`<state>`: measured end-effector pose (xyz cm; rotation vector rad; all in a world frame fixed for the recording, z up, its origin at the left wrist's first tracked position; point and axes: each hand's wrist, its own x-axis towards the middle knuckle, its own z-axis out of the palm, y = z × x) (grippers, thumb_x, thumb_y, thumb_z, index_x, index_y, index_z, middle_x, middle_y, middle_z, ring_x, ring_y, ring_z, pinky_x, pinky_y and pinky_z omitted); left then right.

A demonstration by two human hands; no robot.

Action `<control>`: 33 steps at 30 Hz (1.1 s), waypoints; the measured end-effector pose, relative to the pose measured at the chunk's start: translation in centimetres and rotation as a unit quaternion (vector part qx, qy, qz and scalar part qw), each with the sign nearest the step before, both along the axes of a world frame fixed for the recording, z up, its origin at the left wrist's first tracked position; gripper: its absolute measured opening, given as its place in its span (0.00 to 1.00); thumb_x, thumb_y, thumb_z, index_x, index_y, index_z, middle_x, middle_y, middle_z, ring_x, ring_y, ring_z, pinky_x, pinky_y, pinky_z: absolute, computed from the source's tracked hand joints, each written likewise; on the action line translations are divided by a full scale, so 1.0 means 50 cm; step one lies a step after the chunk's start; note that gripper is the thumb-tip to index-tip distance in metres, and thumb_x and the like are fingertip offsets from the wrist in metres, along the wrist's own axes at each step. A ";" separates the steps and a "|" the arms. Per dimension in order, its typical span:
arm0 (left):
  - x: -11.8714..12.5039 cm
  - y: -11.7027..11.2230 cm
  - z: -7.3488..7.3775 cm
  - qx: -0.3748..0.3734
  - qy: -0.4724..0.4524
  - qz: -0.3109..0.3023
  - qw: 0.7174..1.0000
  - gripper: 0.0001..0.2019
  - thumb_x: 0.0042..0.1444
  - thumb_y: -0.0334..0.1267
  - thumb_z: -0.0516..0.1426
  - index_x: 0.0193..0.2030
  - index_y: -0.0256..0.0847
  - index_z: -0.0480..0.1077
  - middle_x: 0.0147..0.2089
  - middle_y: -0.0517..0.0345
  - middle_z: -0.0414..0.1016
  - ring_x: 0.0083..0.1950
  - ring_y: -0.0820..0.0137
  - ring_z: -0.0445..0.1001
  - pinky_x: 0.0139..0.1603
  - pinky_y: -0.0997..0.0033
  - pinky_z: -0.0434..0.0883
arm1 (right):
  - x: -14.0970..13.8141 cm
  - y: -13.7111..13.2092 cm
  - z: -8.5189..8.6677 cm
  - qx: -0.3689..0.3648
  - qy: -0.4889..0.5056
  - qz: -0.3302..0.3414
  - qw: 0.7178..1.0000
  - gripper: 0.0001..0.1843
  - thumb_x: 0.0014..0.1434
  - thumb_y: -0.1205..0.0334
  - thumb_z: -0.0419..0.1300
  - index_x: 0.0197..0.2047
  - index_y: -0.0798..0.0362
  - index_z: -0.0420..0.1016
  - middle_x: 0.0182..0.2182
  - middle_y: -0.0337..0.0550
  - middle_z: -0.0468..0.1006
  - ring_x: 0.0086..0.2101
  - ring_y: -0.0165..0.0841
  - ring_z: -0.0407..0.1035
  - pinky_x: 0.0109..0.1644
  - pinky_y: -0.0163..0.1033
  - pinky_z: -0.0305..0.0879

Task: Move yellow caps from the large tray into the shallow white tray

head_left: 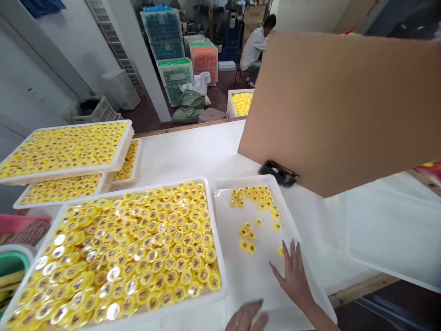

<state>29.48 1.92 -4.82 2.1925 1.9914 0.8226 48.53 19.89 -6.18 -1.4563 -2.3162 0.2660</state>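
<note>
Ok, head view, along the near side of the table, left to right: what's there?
Green basket → white tray heaped with yellow discs → white tray with scattered yellow discs → white tray

White wall [58, 50] runs along the left side. Floor [148, 117]: dark maroon. 1 white square pillar [143, 59] stands beyond the white-covered table [193, 147], which has a wooden edge. Past the pillar are 2 stacks of coloured plastic crates [165, 41], 1 seated person [251, 50] in a white shirt, and cardboard boxes [255, 14].
</note>
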 end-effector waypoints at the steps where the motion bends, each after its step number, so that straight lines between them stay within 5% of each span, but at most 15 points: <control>1: 0.045 0.041 -0.033 -0.026 -0.004 -0.003 1.000 0.39 0.55 0.40 0.57 0.72 0.52 0.47 0.69 0.53 0.61 0.66 0.56 0.65 0.54 0.56 0.79 | 0.033 0.006 -0.034 -0.001 -0.015 0.006 1.000 0.42 0.64 0.50 0.49 0.72 0.35 0.25 0.72 0.42 0.25 0.67 0.63 0.34 0.60 0.74 0.56; 3: 0.103 0.120 -0.099 -0.095 -0.009 0.036 0.995 0.41 0.55 0.37 0.59 0.73 0.38 0.46 0.72 0.41 0.52 0.70 0.49 0.56 0.58 0.48 0.74 | 0.071 0.027 -0.097 -0.002 -0.036 0.022 0.999 0.43 0.64 0.50 0.49 0.72 0.37 0.23 0.71 0.42 0.22 0.66 0.63 0.35 0.59 0.73 0.57; 6: 0.132 0.230 -0.184 -0.140 0.016 0.122 0.982 0.43 0.53 0.39 0.62 0.72 0.35 0.47 0.74 0.34 0.42 0.73 0.40 0.43 0.62 0.34 0.66 | 0.077 0.091 -0.170 -0.005 -0.051 0.039 0.998 0.45 0.66 0.50 0.49 0.72 0.45 0.20 0.71 0.47 0.20 0.68 0.60 0.34 0.62 0.68 0.55; 10: 0.126 0.347 -0.243 -0.133 0.036 0.160 0.977 0.38 0.59 0.45 0.59 0.71 0.36 0.48 0.75 0.34 0.38 0.74 0.42 0.38 0.65 0.33 0.59 | 0.040 0.201 -0.215 -0.017 -0.060 0.043 0.997 0.46 0.66 0.49 0.51 0.73 0.52 0.22 0.71 0.55 0.22 0.68 0.58 0.29 0.65 0.65 0.49; 18: 0.113 0.475 -0.234 -0.129 0.053 0.142 0.980 0.31 0.61 0.42 0.55 0.70 0.46 0.52 0.74 0.45 0.48 0.75 0.44 0.38 0.65 0.29 0.54 | -0.037 0.341 -0.215 -0.053 -0.068 0.077 0.993 0.43 0.62 0.44 0.53 0.72 0.57 0.45 0.72 0.55 0.36 0.68 0.57 0.26 0.67 0.65 0.36; 23: 0.092 0.497 -0.227 -0.162 0.081 0.111 0.977 0.33 0.60 0.44 0.54 0.71 0.44 0.51 0.74 0.47 0.49 0.74 0.42 0.39 0.65 0.26 0.48 | -0.038 0.318 -0.206 -0.058 -0.072 0.105 0.990 0.36 0.65 0.48 0.51 0.71 0.52 0.49 0.71 0.51 0.44 0.69 0.53 0.30 0.68 0.64 0.36; 28: 0.081 0.493 -0.222 -0.162 0.081 0.063 0.981 0.33 0.59 0.43 0.54 0.71 0.47 0.51 0.74 0.51 0.50 0.74 0.45 0.43 0.67 0.29 0.46 | -0.019 0.277 -0.194 -0.054 -0.074 0.090 0.992 0.38 0.65 0.52 0.51 0.73 0.50 0.42 0.72 0.52 0.36 0.68 0.58 0.30 0.65 0.68 0.40; 33: 0.097 0.496 -0.230 -0.159 0.071 0.096 0.980 0.35 0.59 0.44 0.54 0.71 0.43 0.49 0.74 0.46 0.48 0.74 0.42 0.41 0.67 0.29 0.46 | -0.031 0.289 -0.200 -0.056 -0.076 0.073 0.993 0.37 0.65 0.53 0.49 0.73 0.49 0.41 0.72 0.52 0.38 0.68 0.62 0.29 0.63 0.72 0.43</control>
